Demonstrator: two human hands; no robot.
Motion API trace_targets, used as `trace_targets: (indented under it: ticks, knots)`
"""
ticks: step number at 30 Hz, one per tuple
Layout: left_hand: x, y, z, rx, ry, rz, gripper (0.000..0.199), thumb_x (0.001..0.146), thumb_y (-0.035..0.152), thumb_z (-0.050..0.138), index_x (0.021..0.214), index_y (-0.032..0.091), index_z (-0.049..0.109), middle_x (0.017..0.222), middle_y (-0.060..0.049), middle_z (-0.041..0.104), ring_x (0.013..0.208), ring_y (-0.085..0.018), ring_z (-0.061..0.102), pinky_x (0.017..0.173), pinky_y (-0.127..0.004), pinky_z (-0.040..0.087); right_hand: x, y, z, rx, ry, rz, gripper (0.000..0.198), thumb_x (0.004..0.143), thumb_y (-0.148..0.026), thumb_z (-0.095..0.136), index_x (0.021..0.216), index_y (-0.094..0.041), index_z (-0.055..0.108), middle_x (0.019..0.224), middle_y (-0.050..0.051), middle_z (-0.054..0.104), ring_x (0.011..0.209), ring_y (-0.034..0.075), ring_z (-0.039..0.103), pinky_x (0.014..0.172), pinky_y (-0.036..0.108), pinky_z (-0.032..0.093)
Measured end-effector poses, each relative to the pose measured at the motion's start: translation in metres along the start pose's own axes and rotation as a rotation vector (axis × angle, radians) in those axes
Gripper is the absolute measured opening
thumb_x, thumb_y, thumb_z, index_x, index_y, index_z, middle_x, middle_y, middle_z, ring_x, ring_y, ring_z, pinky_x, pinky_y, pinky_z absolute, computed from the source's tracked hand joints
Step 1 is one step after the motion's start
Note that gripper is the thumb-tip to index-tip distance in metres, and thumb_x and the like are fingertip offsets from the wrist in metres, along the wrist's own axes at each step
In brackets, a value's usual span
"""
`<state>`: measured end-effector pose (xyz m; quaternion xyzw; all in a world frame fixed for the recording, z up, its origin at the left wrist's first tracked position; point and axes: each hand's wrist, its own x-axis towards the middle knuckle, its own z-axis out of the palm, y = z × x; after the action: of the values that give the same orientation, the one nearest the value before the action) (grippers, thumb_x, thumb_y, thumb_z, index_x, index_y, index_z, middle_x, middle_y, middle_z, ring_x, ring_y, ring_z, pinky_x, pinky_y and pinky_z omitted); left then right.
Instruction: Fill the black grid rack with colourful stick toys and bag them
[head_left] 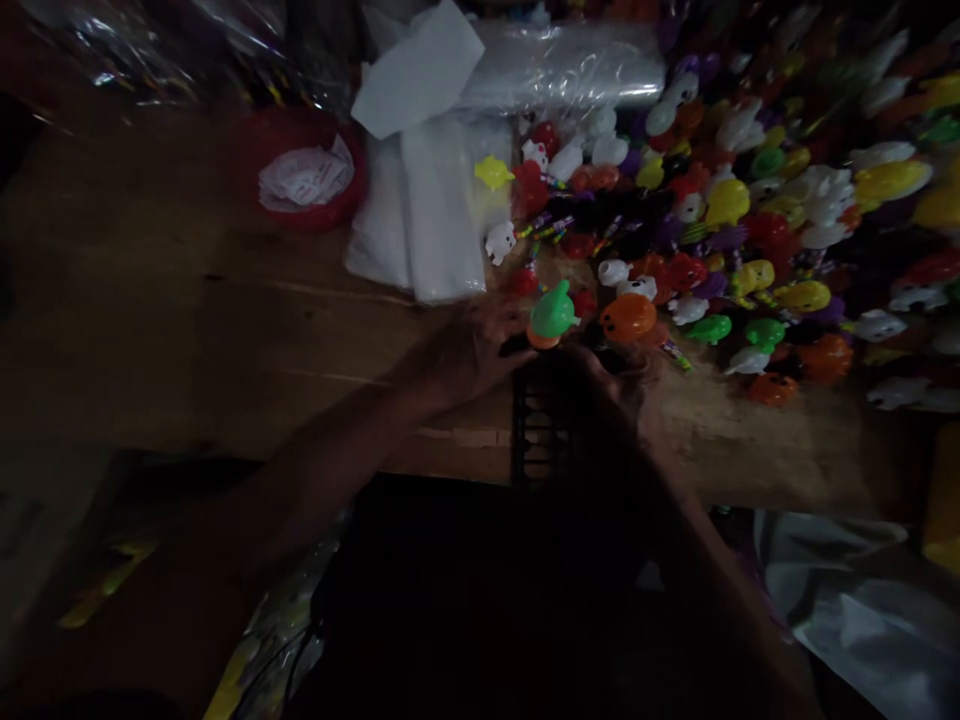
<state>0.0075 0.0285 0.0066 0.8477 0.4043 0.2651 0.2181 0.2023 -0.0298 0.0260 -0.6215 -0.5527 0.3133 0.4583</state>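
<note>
In the dim head view, a small plastic toy [553, 314], green on top with an orange base, stands between my two hands at the far end of a black slotted rack [529, 430]. My left hand [484, 350] is just left of it, thumb and fingers curled around something dark by the toy's base. On the other side, my right hand [626, 385] has its fingers bent inward near the rack's far end. Shadow hides what they grip. An orange toy [628, 318] lies just beyond my right hand.
Many colourful plastic toys [727, 205] are heaped on the wooden table [247, 330] at the right. Clear plastic bags [442, 215] lie at the back, beside a red bowl [251, 170] containing white papers [307, 178]. A pale sheet [862, 620] hangs lower right.
</note>
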Motion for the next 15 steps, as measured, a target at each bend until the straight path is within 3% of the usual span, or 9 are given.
trace_targets:
  ticks: [4, 6, 10, 15]
  knots:
    - [-0.001, 0.000, 0.003, 0.006, 0.021, -0.026, 0.024, 0.083, 0.027, 0.078, 0.105, 0.018, 0.073, 0.109, -0.008, 0.075, 0.106, -0.029, 0.069, 0.099, -0.048, 0.054, -0.003, 0.008, -0.001, -0.115, 0.018, -0.091, 0.024, 0.085, -0.046, 0.072, 0.086, -0.022, 0.073, 0.080, 0.002, 0.074, 0.075, 0.020, 0.068, 0.071, 0.033, 0.056]
    - [-0.002, 0.004, 0.001, -0.043, 0.050, -0.030, 0.031, 0.078, 0.032, 0.082, 0.103, 0.017, 0.071, 0.108, -0.009, 0.075, 0.106, -0.030, 0.069, 0.100, -0.049, 0.054, -0.004, 0.011, 0.000, -0.132, 0.021, -0.114, 0.024, 0.086, -0.046, 0.071, 0.087, -0.022, 0.072, 0.082, 0.002, 0.074, 0.074, 0.020, 0.067, 0.070, 0.033, 0.055]
    - [-0.001, 0.021, -0.007, -0.370, 0.084, -0.044, 0.054, 0.076, 0.042, 0.085, 0.119, 0.017, 0.063, 0.120, -0.010, 0.071, 0.115, -0.029, 0.067, 0.105, -0.046, 0.054, -0.003, 0.010, 0.003, -0.176, -0.022, -0.149, 0.023, 0.090, -0.046, 0.065, 0.095, -0.024, 0.072, 0.087, 0.003, 0.074, 0.080, 0.021, 0.067, 0.074, 0.032, 0.056]
    - [0.015, 0.041, 0.002, -0.752, 0.106, -0.073, 0.051, 0.082, 0.052, 0.079, 0.120, 0.022, 0.060, 0.120, -0.007, 0.071, 0.114, -0.026, 0.069, 0.103, -0.044, 0.057, -0.002, 0.004, 0.008, -0.270, -0.060, -0.167, 0.028, 0.093, -0.048, 0.062, 0.094, -0.022, 0.072, 0.082, 0.004, 0.072, 0.074, 0.019, 0.064, 0.072, 0.030, 0.053]
